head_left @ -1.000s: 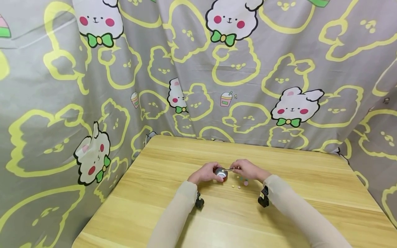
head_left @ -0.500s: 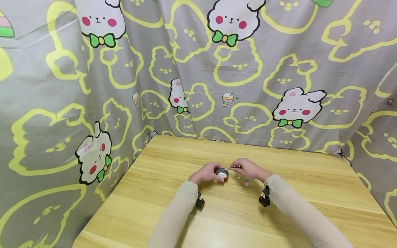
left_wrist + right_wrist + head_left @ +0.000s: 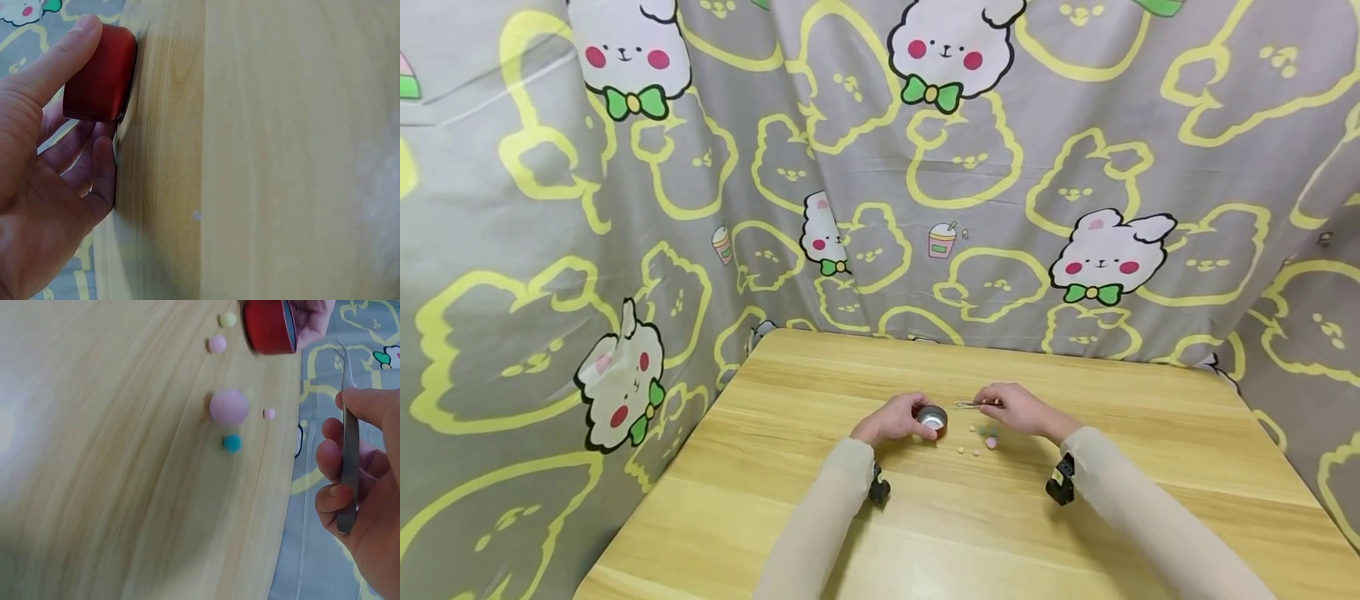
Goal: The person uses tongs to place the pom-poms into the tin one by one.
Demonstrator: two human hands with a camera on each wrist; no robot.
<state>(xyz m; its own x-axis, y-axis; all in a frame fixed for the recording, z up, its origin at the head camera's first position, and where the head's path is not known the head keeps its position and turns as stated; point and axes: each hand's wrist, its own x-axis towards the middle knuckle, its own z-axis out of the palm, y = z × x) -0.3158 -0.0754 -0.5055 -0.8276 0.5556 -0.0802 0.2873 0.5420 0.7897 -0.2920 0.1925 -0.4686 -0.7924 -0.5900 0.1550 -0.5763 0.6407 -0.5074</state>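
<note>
A small round tin (image 3: 933, 422), red outside and silvery inside, stands on the table with its mouth up. My left hand (image 3: 897, 419) grips it from the left; the left wrist view has the thumb on one side of its red wall (image 3: 100, 75). Slim metal tweezers (image 3: 350, 456) are held between the thumb and curled fingers of my right hand (image 3: 1021, 410). Their tips point left toward the tin, a short way off its rim, and nothing shows between them. Below the tweezers lie loose pom-poms: a large pink one (image 3: 229, 408), a teal one (image 3: 232, 443) and several smaller ones.
A pale yellow pom-pom (image 3: 227, 320) and a pink one (image 3: 217, 344) lie nearest the tin. The wooden table (image 3: 760, 467) runs back to a grey curtain (image 3: 865, 167) with cartoon prints, which also hangs at both sides.
The tweezers' tips were over the tin's mouth, a small pale thing at them one second ago. My right hand has since drawn them back to the right. The left hand stays on the tin.
</note>
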